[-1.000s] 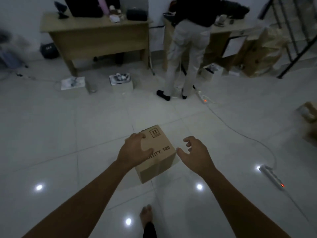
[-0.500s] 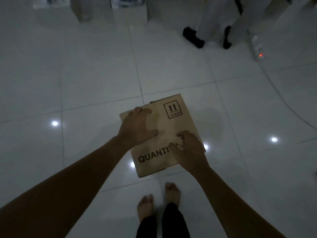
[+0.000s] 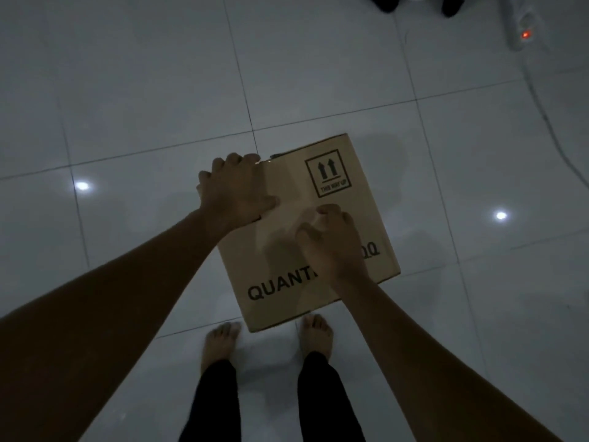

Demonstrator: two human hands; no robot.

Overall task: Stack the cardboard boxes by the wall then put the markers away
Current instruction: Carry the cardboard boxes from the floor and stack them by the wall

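- On a pale, glossy tiled floor [image 3: 143, 90], seen from above in dim light, a brown cardboard box [image 3: 287, 193] sits just in front of the person's two bare feet.
- One broad face of the box is turned up toward the camera. It carries a square symbol [image 3: 328, 177] with two upward arrows and the words "THIS WAY UP", and below it large black lettering [image 3: 280, 287] that begins "QUANT"; the rest is partly hidden by the right hand, with two rounded characters showing past it.
- At the box's far left corner, the left hand [image 3: 236, 194] lies palm down, fingers curled over the far edge and thumb stretched flat across the top face. It is gripping that corner of the box.
- Toward the middle of the top face, the right hand [image 3: 331, 240] rests with its fingers bent, the fingertips pressing on the cardboard. It is not closed around anything; it touches the surface only.
- Both forearms are bare and reach in from the lower corners of the view.
- Below the box, the left foot [image 3: 220, 342] and right foot [image 3: 315, 334] stand side by side, the near edge of the box just beside the toes. Dark trouser legs [image 3: 216, 403] show above the ankles.
- At the top right corner, a white power strip [image 3: 518, 23] lies on the floor with a small red light glowing, and a thin cable [image 3: 541, 103] runs from it down the right side.
- Several bright spots of reflected light dot the tiles, one to the left of the box and one to the right.
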